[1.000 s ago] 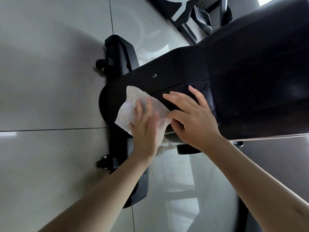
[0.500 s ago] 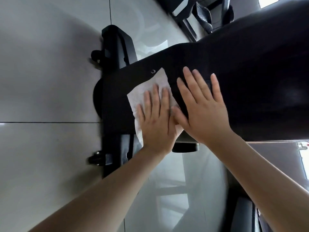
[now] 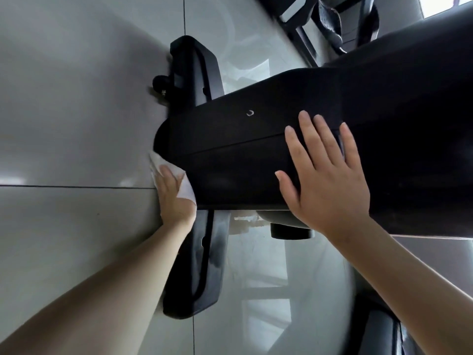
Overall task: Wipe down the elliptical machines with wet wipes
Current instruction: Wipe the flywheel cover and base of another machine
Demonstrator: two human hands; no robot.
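The black housing of the elliptical machine [image 3: 243,149] runs from the middle of the view to the upper right, seen from above. My left hand [image 3: 172,198] presses a white wet wipe [image 3: 185,189] against the housing's rounded front end, low on its left side; the fingers are tucked behind the wipe and the housing's edge, mostly hidden. My right hand [image 3: 325,178] lies flat on top of the housing with its fingers spread and straight, holding nothing.
The black base crossbar [image 3: 202,73] with small wheels lies across the glossy grey floor tiles [image 3: 76,111] under the housing. A black foot [image 3: 291,230] sticks out below the housing. Parts of another machine [image 3: 340,21] show at the top.
My left hand has slid the wipe from the top of the housing leftward and down onto its front end. My right hand stayed flat on top, a little further right.
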